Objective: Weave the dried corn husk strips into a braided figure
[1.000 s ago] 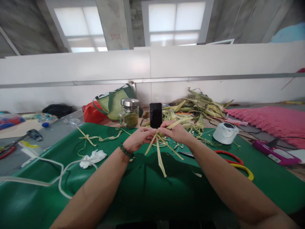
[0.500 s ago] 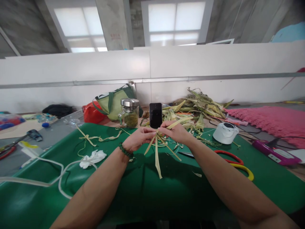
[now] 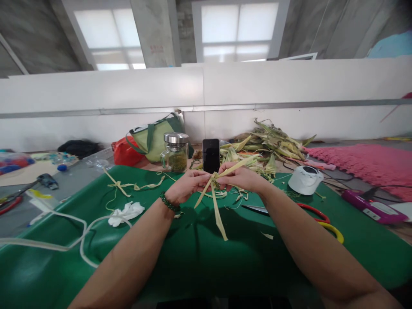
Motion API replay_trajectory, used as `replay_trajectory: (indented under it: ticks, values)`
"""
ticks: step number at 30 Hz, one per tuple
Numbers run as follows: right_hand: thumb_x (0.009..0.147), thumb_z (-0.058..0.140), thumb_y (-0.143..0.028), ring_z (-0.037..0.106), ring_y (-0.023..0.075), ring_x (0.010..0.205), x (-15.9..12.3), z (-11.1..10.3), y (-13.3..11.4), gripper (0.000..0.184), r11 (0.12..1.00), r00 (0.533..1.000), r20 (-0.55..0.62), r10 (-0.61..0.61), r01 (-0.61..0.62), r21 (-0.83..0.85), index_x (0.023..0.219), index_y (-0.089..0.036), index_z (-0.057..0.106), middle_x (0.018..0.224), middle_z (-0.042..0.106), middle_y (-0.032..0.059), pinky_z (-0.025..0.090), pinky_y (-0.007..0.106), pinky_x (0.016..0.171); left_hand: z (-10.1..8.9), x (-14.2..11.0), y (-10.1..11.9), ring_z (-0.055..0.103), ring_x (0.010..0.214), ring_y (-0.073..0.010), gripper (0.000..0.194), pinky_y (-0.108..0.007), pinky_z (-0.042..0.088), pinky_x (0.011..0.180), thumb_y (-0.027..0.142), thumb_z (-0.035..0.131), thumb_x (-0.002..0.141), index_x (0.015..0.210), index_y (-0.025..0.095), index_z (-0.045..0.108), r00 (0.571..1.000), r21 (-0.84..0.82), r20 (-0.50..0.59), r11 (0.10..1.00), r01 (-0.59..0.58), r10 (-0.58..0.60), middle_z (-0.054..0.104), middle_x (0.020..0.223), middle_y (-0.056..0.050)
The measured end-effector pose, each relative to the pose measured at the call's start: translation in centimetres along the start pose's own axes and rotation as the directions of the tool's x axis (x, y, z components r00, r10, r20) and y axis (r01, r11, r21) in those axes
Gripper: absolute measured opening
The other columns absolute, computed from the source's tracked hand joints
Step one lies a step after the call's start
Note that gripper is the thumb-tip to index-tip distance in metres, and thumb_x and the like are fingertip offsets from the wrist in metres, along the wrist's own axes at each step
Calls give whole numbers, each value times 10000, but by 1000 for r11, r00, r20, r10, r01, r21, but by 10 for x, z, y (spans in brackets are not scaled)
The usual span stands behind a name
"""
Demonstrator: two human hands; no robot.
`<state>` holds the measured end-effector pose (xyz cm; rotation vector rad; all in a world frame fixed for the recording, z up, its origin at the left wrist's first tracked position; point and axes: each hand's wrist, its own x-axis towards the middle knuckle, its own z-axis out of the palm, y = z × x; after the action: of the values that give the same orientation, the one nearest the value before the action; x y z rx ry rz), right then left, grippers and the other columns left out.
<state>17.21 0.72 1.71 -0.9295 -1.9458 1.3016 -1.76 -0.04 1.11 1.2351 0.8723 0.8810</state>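
Pale corn husk strips [image 3: 219, 214] are woven together in a small knot between my two hands, above the green mat. My left hand [image 3: 189, 184], with a green bead bracelet at the wrist, pinches the woven part from the left. On the other side, my right hand [image 3: 240, 177] has its fingers closed on the strips, one of which sticks up and right past it. Two strip ends hang down below the knot. My fingers partly hide the weave. Right behind the hands stands a black phone [image 3: 211, 155], upright.
Scissors [image 3: 331, 229] with red and yellow handles lie under my right forearm. A husk pile [image 3: 273, 139], a glass jar [image 3: 175, 156] and a green bag [image 3: 154, 137] stand behind. A white roll [image 3: 305, 180] is right; crumpled tissue [image 3: 126, 214] and a white cable [image 3: 82, 240] lie left.
The long hanging strip has swung slightly right. A strip end that pointed down and right no longer shows there. My right hand's fingers have shifted a little on the husk.
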Motion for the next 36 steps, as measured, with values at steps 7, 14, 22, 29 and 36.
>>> replay_trajectory:
  ticks: [7,14,22,29,36]
  values:
    - [713,669,-299,535,75,441,-4,1,-6,223,999,999,8,33,-34,36,783,-165,505,541,607,-39,413,174,399,-1,-2,2,552,570,-93,209,-216,436,587,180,768,559,755,129,718,997,133,62,990,-49,41,670,658,-22]
    - [741,651,-167,494,56,364,-3,5,-10,433,956,983,-53,175,-156,250,1138,-94,495,507,623,-22,388,144,356,-2,-3,1,532,586,-92,132,-223,415,610,147,728,577,708,137,726,992,165,121,984,-64,44,669,655,-19]
    - [744,663,-138,510,69,354,-2,12,-9,548,903,973,-41,228,-195,384,1239,-53,445,495,624,-9,404,136,336,-2,-3,3,553,570,-82,211,-216,434,602,158,773,539,735,123,704,991,87,122,995,49,-59,646,657,-11]
    - [771,643,-134,478,47,349,-3,11,-11,544,924,971,-26,236,-216,317,1264,-56,426,506,629,-8,370,123,333,-3,-2,1,553,558,-87,205,-217,432,591,146,777,528,710,110,690,994,72,82,995,64,-70,642,624,-15]
    - [717,701,-190,455,52,359,-3,10,-11,674,966,975,-21,219,-214,143,1306,-61,400,525,635,-21,352,158,351,-5,-1,0,557,557,-87,223,-205,428,578,174,794,513,708,122,701,994,77,91,996,51,-58,648,615,-11]
